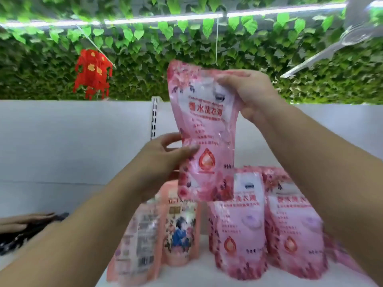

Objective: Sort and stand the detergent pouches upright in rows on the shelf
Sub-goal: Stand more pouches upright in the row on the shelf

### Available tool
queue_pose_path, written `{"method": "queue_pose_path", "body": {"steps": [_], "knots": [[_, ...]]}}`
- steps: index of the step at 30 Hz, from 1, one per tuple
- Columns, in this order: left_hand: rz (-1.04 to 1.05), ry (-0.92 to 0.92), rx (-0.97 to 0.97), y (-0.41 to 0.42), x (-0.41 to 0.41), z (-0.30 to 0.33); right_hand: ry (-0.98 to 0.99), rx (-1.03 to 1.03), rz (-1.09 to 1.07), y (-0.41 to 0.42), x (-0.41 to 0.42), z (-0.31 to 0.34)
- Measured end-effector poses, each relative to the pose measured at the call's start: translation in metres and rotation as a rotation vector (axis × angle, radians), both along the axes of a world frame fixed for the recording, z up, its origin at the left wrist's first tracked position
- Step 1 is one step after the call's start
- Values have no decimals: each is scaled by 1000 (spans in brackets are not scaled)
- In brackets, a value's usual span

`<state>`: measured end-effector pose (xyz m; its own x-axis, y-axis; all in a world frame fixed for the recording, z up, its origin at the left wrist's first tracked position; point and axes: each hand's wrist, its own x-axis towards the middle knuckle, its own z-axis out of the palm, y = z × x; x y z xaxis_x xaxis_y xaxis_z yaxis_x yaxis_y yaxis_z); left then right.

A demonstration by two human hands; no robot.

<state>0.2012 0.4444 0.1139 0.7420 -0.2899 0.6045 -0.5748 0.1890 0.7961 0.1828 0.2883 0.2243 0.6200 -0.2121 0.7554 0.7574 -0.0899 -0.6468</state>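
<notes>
Both hands point(244, 94) grip raised pouch point(204, 129); shelf point(207, 274) L side open.

White back panel point(72, 141) with slotted upright point(153, 119); leaf-covered wall point(248, 65); 1 lit tube light point(165, 18); 1 red paper lantern point(92, 74); fan blade point(315, 59).

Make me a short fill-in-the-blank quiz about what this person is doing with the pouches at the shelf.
1. Both hands hold one pink pouch raised above the ones standing on the ____.
2. The right hand grips the pouch's ____ end.
3. The left hand has its fingers on the pouch's ____ edge.
4. The lantern hanging among the leaves is ____.

Missing words: shelf; top; left; red
</notes>
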Motion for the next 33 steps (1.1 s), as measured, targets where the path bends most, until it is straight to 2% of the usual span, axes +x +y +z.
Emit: {"method": "queue_pose_path", "body": {"steps": [3, 5, 7, 11, 13, 16, 18, 21, 24, 26, 30, 33], "knots": [[-58, 62, -140, -19, -8, -29, 88, 29, 4, -30, -23, -43], [-121, 127, -194, -38, -9, -52, 306, -20, 20, -52, -34, -86], [-157, 160, -200, -57, -10, -73, 475, 27, 112, -65, -38, -133], [-305, 208, -112, -102, -23, -107, 376, 363, 58, -88, -37, -183], [-244, 158, 25, -123, -24, -116, 324, 435, -8, -102, -38, -189], [-104, 227, 139, -154, -17, -120, 261, 400, -135, -124, -37, -194], [-68, 296, 152, -174, -12, -124, 247, 372, -210, -136, -35, -203], [-18, 309, 159, -199, -9, -136, 254, 405, -286, -156, -28, -222], [37, 283, 152, -210, -8, -145, 317, 223, -509, -162, -24, -232], [-1, 272, 194, -209, -9, -149, 381, 129, -581, -159, -24, -238], [-297, 333, 287, -205, -9, -152, 549, 95, -533, -160, -32, -258], [-223, 251, 362, -205, -9, -152, 550, 101, -548, -167, -36, -263]]}}
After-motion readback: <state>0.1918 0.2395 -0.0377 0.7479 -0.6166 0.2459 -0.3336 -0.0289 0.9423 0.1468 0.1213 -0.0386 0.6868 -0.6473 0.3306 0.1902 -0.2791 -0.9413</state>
